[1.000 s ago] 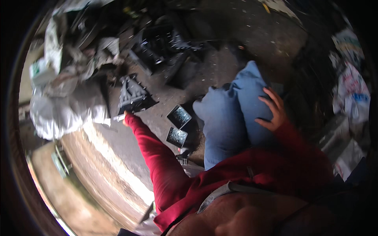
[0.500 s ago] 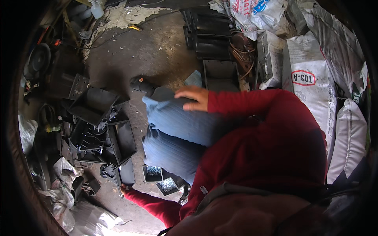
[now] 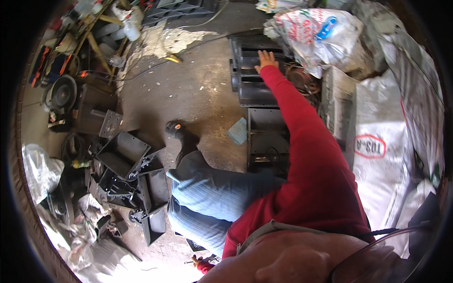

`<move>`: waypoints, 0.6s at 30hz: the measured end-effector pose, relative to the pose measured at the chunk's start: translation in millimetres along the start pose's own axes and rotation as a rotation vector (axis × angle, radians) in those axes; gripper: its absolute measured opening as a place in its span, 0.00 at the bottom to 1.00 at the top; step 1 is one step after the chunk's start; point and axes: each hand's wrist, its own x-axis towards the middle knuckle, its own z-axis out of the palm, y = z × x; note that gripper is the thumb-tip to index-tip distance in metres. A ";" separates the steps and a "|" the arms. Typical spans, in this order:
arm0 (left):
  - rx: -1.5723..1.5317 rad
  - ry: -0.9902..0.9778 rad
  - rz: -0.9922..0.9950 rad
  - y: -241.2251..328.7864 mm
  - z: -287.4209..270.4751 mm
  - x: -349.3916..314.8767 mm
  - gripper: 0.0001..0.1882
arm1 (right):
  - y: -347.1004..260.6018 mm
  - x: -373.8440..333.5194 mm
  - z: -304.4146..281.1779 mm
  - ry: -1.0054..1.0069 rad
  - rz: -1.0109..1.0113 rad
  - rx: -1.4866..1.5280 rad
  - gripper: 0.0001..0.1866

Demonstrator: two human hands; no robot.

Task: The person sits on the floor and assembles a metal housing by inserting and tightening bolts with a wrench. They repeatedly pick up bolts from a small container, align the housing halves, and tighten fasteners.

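Note:
My right hand (image 3: 267, 61) reaches far out with its fingers spread, resting on a stack of black box-shaped parts (image 3: 258, 89). Nothing shows in its grasp. My left hand (image 3: 197, 260) is small near the lower edge, its fingers curled; a thin metallic thing (image 3: 189, 262) sticks out from it, too small to name. Beside my legs lies a pile of black open box-shaped parts (image 3: 123, 151), one with a round wheel-like piece (image 3: 137, 215) at its side. More black open boxes (image 3: 268, 120) stand under my right arm. A small dark tray (image 3: 194, 245) is mostly hidden by my knee.
White sacks (image 3: 380, 141) and a printed bag (image 3: 321, 35) are piled along the right. At the left stand a round disc-shaped part (image 3: 62, 94), bottles (image 3: 131, 30) and crumpled plastic (image 3: 42, 165). A blue cloth piece (image 3: 237, 131) and a yellow-handled object (image 3: 173, 58) lie on the floor.
My right hand has swung from above my knees out onto the black stack. My left hand has left the black part on the pile and drawn back toward the lower edge. The view has shifted.

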 end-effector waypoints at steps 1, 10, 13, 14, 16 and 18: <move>0.018 0.000 0.009 3.4 0.9 -8.5 0.15 | 1.3 13.4 3.7 -0.046 -0.004 -0.026 0.44; 0.057 -0.020 0.088 25.9 21.0 -36.9 0.14 | 40.2 88.8 37.2 -0.075 -0.128 -0.277 0.33; 0.037 0.010 0.148 21.0 13.0 -42.8 0.13 | 36.7 79.3 28.9 0.030 -0.273 -0.199 0.25; 0.022 0.030 0.185 18.9 9.0 -44.2 0.13 | 37.2 75.7 23.3 0.041 -0.276 -0.133 0.26; -0.026 0.087 0.279 10.3 1.4 -49.3 0.13 | 15.5 64.2 7.3 0.101 -0.273 -0.003 0.28; -0.080 0.167 0.402 -13.4 -13.1 -66.9 0.13 | -10.9 35.5 -10.0 0.229 -0.381 0.121 0.35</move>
